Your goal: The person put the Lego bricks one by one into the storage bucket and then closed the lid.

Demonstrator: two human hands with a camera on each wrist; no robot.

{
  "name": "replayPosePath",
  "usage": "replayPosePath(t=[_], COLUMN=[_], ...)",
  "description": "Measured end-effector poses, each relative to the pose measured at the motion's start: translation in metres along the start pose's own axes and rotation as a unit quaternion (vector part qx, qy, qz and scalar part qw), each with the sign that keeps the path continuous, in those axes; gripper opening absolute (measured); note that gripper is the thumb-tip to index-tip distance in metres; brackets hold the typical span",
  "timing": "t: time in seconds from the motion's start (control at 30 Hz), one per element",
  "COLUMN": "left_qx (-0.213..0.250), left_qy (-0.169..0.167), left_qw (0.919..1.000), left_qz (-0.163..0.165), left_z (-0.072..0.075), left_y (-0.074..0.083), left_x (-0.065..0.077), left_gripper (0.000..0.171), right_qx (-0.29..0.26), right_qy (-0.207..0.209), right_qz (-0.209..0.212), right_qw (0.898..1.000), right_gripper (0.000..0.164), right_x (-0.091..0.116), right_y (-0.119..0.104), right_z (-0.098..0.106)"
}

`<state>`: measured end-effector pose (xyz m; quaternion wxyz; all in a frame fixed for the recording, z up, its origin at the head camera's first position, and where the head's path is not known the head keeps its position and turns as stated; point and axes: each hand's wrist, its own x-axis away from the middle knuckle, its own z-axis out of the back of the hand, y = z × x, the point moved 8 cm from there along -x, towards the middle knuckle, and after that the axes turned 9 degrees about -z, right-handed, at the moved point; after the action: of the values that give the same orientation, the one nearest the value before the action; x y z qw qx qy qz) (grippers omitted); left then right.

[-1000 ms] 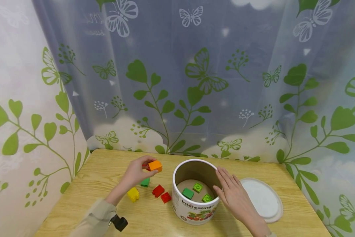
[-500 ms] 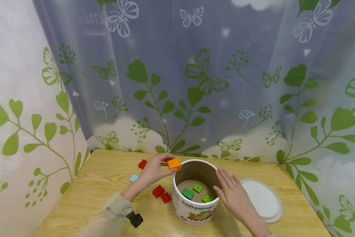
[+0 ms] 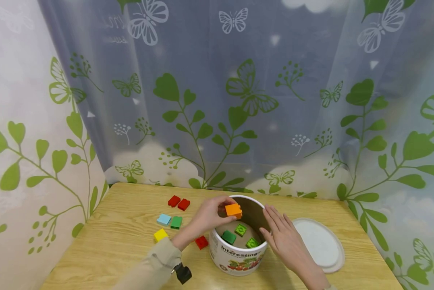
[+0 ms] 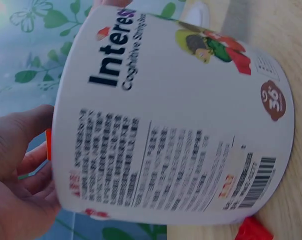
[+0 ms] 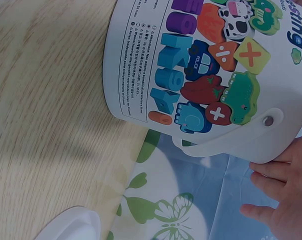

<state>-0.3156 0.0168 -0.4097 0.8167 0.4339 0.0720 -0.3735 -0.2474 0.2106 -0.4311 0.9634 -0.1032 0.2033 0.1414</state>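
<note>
My left hand pinches an orange building block just over the mouth of a white round bucket. In the left wrist view only an orange sliver shows between the thumb and fingers, beside the bucket wall. Inside the bucket lie a dark green block and two light green blocks. My right hand rests on the bucket's right rim with fingers straight. The right wrist view shows these fingers against the bucket near its handle.
Left of the bucket, red blocks, a light blue block, a green block and a yellow block lie on the wooden table. A white lid lies at right. A patterned curtain hangs behind.
My left hand has carried the orange block rightward from above the loose blocks, past the bucket's left rim, to over its opening. The right hand has stayed on the rim.
</note>
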Motion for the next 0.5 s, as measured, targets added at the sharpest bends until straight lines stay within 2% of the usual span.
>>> replayPosePath(t=[0.27, 0.5], left_qx=[-0.01, -0.021], left_qy=[-0.025, -0.037], left_qw=[0.9996, 0.9991], left_qz=[-0.005, 0.003], left_z=[-0.017, -0.023], left_y=[0.006, 0.005], left_x=[-0.006, -0.008], left_gripper=[0.035, 0.035], right_qx=[-0.001, 0.002], right_qy=[0.001, 0.008], right_qz=[-0.002, 0.003], right_qw=[1.0, 1.0], right_gripper=[0.058, 0.057], right_x=[0.0, 0.0], right_y=[0.001, 0.001], right_z=[0.0, -0.001])
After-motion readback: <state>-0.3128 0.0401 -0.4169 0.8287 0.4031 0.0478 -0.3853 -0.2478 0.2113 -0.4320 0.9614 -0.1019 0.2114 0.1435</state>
